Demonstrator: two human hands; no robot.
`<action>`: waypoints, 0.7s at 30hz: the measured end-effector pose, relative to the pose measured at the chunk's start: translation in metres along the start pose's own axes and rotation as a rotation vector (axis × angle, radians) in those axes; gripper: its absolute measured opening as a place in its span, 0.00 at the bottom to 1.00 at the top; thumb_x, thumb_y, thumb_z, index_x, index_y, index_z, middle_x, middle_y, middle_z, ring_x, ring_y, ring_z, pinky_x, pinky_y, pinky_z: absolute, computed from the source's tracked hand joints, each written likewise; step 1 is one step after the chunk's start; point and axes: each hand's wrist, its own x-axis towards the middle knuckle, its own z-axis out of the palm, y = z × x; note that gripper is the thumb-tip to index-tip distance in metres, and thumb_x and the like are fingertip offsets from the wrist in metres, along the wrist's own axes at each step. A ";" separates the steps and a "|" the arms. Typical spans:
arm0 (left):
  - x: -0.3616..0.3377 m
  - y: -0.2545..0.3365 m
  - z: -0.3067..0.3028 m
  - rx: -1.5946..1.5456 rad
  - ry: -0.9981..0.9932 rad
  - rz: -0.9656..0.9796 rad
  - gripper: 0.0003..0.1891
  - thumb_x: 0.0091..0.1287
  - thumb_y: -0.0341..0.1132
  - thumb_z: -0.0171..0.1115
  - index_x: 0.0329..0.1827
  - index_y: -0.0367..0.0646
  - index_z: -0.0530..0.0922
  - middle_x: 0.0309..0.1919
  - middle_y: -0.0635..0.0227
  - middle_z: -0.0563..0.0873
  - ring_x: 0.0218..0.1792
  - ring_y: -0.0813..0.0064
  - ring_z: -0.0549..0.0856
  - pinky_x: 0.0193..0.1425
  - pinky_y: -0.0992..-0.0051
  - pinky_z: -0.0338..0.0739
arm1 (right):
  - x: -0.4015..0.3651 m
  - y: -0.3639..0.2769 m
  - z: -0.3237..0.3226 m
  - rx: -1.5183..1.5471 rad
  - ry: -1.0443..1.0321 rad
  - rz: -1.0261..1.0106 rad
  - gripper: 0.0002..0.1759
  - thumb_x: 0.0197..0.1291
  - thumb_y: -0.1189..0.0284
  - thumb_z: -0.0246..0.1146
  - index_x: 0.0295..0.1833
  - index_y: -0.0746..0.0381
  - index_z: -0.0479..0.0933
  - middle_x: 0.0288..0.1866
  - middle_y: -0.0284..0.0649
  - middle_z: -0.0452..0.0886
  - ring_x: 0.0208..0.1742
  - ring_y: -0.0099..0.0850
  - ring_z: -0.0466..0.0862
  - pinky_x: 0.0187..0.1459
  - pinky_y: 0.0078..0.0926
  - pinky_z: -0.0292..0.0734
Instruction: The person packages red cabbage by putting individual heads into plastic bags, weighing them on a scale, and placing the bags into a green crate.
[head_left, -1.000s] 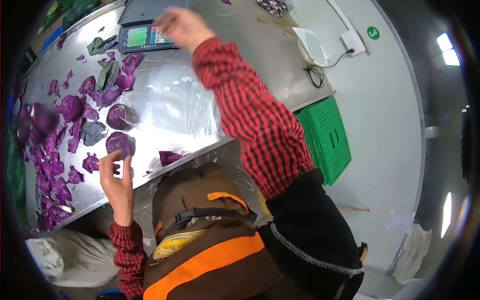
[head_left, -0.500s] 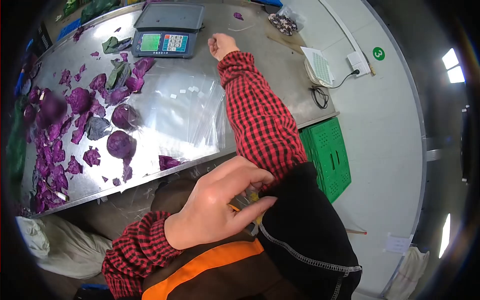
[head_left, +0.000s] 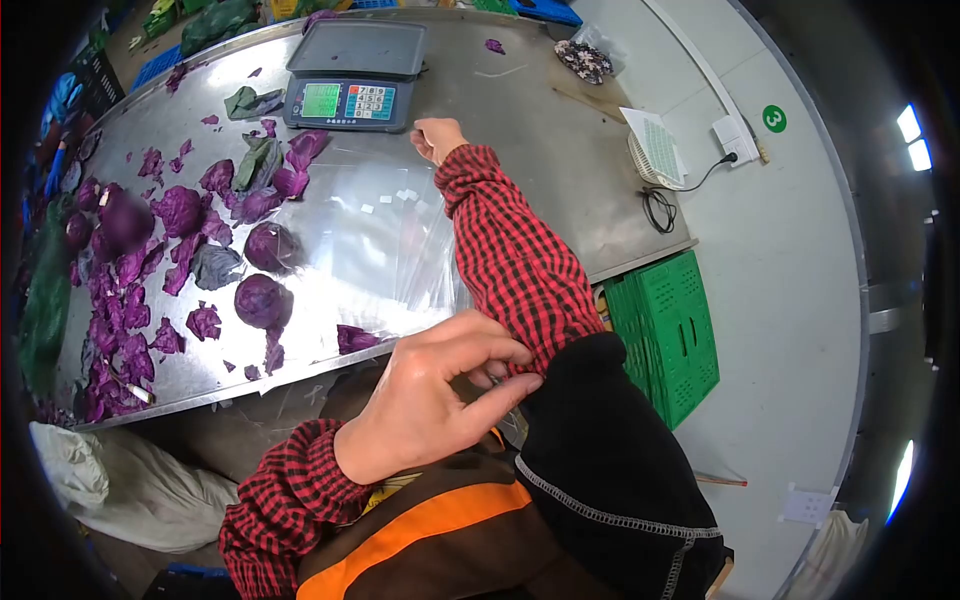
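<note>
My left hand (head_left: 430, 390) comes from the lower left, its thumb and fingers pinched on the red-and-black checked sleeve (head_left: 525, 250) of my right arm, by the edge of a black outer sleeve (head_left: 590, 400). Stretched out over the metal table, my right hand (head_left: 438, 138) is curled closed, with nothing visible in it. It is near the lower right corner of a digital scale (head_left: 350, 75). Clear plastic bags (head_left: 400, 260) lie flat beside that forearm, with small white pieces (head_left: 405, 195) on them.
Red cabbages (head_left: 262, 300) and loose purple leaves (head_left: 125, 320) cover the left of the metal table (head_left: 540, 130). Green crates (head_left: 680, 335) stand below its right end. A cable (head_left: 658, 208) and a basket (head_left: 650, 160) sit near the wall. A pale sack (head_left: 150, 495) lies lower left.
The view has shifted, so the table and scale appear lower and further right. My right hand has come nearer the scale's lower corner. My left thumb and fingers are closer together at the sleeve.
</note>
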 end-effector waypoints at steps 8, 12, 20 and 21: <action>0.006 -0.005 -0.002 0.191 0.103 -0.050 0.07 0.56 0.18 0.69 0.35 0.34 0.81 0.35 0.65 0.83 0.31 0.80 0.84 0.33 0.80 0.79 | 0.013 0.026 -0.006 -0.061 0.104 0.057 0.08 0.65 0.73 0.62 0.46 0.65 0.80 0.34 0.40 0.84 0.32 0.29 0.85 0.28 0.23 0.77; 0.006 -0.016 -0.007 0.368 0.037 0.338 0.08 0.56 0.17 0.67 0.37 0.35 0.81 0.35 0.65 0.81 0.30 0.80 0.82 0.31 0.80 0.77 | 0.013 0.036 -0.009 -0.062 0.097 0.065 0.08 0.64 0.73 0.64 0.45 0.64 0.80 0.34 0.39 0.84 0.32 0.29 0.84 0.30 0.25 0.79; -0.007 0.014 -0.003 -0.074 -0.020 0.071 0.13 0.58 0.19 0.68 0.46 0.35 0.82 0.39 0.63 0.80 0.31 0.82 0.80 0.33 0.83 0.74 | 0.010 0.034 -0.015 -0.137 0.127 0.062 0.08 0.63 0.72 0.65 0.45 0.64 0.81 0.35 0.38 0.85 0.32 0.28 0.85 0.33 0.26 0.80; -0.007 0.015 -0.005 -0.074 -0.018 0.070 0.13 0.58 0.19 0.68 0.46 0.35 0.82 0.39 0.63 0.80 0.31 0.82 0.80 0.33 0.83 0.74 | 0.011 0.033 -0.015 -0.175 0.128 0.072 0.08 0.63 0.72 0.65 0.45 0.64 0.82 0.35 0.38 0.85 0.33 0.28 0.85 0.33 0.26 0.80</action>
